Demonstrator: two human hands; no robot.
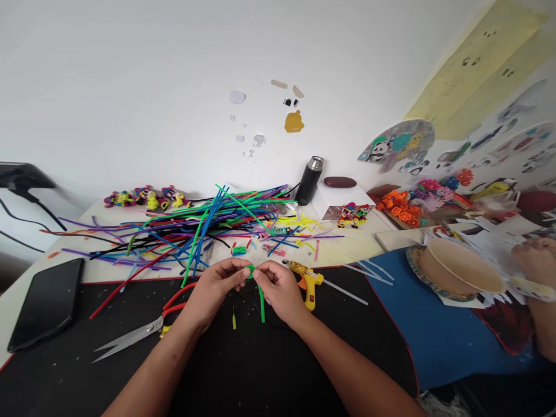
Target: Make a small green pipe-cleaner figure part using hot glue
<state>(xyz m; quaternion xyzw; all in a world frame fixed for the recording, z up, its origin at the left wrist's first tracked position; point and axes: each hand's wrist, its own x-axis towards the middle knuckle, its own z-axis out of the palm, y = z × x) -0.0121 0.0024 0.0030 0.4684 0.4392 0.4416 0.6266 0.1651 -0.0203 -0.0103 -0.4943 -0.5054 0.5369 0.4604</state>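
Right in the middle, both hands meet over the black mat (269,376), and between them is a green pipe cleaner (262,304). The left hand (226,282) pinches its rounded upper end between thumb and fingers, and the right hand (281,291) comes up close beside it, thumb and fingers pressed together on the same green piece. Its straight tail hangs below the right hand, and just left of that tail there's a small yellow-green scrap (234,320) on the mat.

Over by the left forearm lie the scissors (128,340), blades slightly parted, orange handles partly hidden behind the arm. A dark phone (46,307) sits farther left. On the other side, a yellow glue gun (310,284) rests just past the right hand, a pale glue stick (346,292) poking out to its right.

Beyond the hands, a tangled heap of colourful pipe cleaners (204,223) sprawls across the pale surface (360,246). Behind it, a black flask (309,184) stands beside a white box (334,200). And at the far right edge, another person's hand (533,260) shows near a tan bowl-like piece (467,266).
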